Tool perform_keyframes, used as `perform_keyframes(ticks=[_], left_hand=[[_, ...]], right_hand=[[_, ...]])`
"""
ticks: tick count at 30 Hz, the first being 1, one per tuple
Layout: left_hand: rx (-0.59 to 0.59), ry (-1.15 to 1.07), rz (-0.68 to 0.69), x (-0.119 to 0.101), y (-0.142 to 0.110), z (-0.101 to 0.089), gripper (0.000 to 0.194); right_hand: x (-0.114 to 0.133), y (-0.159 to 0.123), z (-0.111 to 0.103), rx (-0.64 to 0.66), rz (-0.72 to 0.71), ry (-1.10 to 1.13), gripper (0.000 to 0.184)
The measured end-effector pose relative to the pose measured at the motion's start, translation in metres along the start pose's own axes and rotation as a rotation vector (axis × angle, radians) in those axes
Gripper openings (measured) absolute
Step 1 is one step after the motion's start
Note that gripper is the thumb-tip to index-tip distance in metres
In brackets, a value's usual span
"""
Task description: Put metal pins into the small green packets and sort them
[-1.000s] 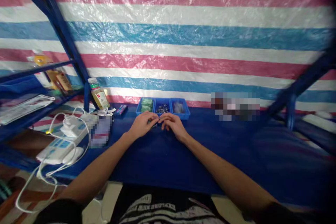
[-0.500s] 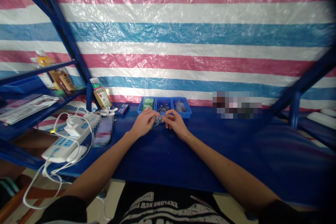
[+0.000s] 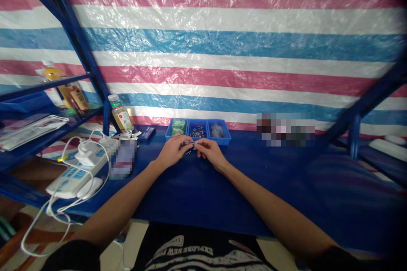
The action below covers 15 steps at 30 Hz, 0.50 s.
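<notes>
In front of three blue bins, my two hands meet over the table. My left hand (image 3: 172, 151) is closed, thumb against fingers, around something small that I cannot make out. A few thin metal pieces (image 3: 188, 153) show below its fingertips. My right hand (image 3: 210, 153) pinches at the same spot, its fingertips close to the left thumb; what it grips is too small to name. Just behind are the bin of green pieces (image 3: 178, 127), the bin of dark metal screw-like pieces (image 3: 197, 131) and the bin of clear plastic pieces (image 3: 218, 130).
To the left lie a white power strip (image 3: 74, 173) with tangled cables, a bottle (image 3: 121, 114) and a small dark blue box (image 3: 146, 134). A blue frame post (image 3: 353, 135) stands at right. Striped sheeting hangs behind the blue table (image 3: 203, 194).
The clear, shiny piece seen between my fingers before is now mostly hidden. My right fingertips have shifted slightly left, closer to my left hand.
</notes>
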<state>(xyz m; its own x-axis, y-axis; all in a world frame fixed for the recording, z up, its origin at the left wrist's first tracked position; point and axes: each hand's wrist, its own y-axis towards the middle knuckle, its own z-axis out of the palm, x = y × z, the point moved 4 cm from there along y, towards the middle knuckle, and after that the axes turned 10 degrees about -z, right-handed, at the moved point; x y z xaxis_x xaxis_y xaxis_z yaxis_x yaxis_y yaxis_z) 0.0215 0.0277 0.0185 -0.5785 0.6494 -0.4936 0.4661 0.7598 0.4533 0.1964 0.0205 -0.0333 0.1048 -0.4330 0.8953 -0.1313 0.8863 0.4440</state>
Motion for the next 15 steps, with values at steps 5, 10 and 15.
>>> perform_keyframes(ticks=[5,10,15], left_hand=[[0.016,-0.026,-0.021,-0.0016,-0.0011,0.0015,0.022],[0.011,-0.041,-0.008,-0.0031,-0.0011,0.0003,0.022],[0.044,-0.003,0.031,-0.0028,-0.0014,0.0012,0.021]], right_hand=[[-0.0034,-0.0004,-0.002,-0.037,0.01,-0.026,0.03],[-0.0022,0.0004,-0.0012,-0.066,0.009,0.054,0.034],[-0.0041,0.0007,-0.003,-0.089,0.011,0.122,0.028]])
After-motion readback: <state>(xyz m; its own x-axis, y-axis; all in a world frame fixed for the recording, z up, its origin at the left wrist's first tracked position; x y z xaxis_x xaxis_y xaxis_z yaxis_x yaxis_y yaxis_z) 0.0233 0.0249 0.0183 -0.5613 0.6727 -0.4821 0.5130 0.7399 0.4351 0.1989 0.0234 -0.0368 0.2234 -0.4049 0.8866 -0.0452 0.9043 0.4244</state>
